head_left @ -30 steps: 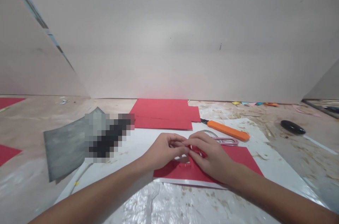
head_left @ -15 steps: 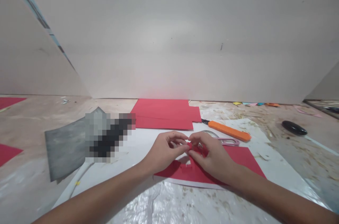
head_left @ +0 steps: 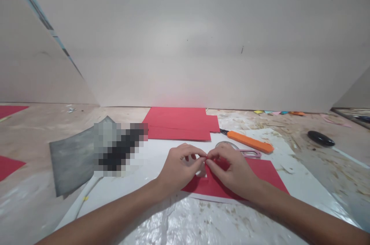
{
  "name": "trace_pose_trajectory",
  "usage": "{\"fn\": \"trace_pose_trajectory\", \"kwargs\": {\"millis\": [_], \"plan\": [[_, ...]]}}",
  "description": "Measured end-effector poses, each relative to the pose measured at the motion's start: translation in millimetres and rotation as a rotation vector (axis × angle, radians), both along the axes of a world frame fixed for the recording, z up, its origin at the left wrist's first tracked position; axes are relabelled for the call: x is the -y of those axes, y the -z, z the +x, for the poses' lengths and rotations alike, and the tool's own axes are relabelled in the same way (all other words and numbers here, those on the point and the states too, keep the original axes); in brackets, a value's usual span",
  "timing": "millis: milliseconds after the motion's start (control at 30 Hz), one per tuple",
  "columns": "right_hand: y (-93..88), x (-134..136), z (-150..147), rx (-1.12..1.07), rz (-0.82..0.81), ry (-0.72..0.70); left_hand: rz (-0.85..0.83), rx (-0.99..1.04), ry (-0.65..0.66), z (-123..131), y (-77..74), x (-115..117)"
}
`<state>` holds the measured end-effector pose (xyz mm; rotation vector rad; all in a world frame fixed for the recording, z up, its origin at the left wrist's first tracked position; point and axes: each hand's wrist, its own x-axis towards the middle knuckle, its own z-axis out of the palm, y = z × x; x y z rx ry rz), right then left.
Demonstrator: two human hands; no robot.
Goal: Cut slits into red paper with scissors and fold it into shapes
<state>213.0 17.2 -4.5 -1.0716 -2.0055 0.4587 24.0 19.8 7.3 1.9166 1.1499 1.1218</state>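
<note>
My left hand [head_left: 182,166] and my right hand [head_left: 229,164] meet fingertip to fingertip, each in a pinch on red paper [head_left: 268,175]. The pinched part is raised and small, and the fingers mostly cover it. Below the fingers, the paper has a cut-out opening with white showing through. The rest of the sheet lies flat under my right hand, with a pale strip along its near edge. Just beyond my right hand are a pink slotted handle [head_left: 252,153] and a clear curved piece [head_left: 227,144], both partly hidden.
An orange utility knife [head_left: 250,141] lies beyond the hands, beside stacked red sheets [head_left: 179,121]. At left is a grey sheet [head_left: 73,162] with a blurred dark object. A black oval object [head_left: 320,138] sits right. A white board [head_left: 185,44] stands behind.
Both hands have drawn into a tighter pinch on the red paper. A small folded red tab seen below the fingers earlier no longer shows; the left part of the sheet appears shifted right.
</note>
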Motion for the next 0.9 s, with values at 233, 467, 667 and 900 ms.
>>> {"fn": "trace_pose_trajectory", "kwargs": {"millis": [233, 467, 667, 900], "plan": [[1.2, 1.4, 0.6, -0.027, 0.066, -0.022, 0.106, -0.069, 0.006, -1.5, 1.0, 0.7], [2.4, 0.2, 1.2, -0.029, 0.081, -0.02, 0.119, -0.08, 0.006, -1.5, 1.7, -0.3], [2.6, 0.6, 1.1, -0.035, 0.108, -0.035, 0.135, -0.079, 0.014, -1.7, 2.8, 1.3], [1.3, 0.2, 2.1, -0.012, 0.186, -0.05, 0.145, -0.128, 0.061, -2.4, 1.5, -0.8]]}}
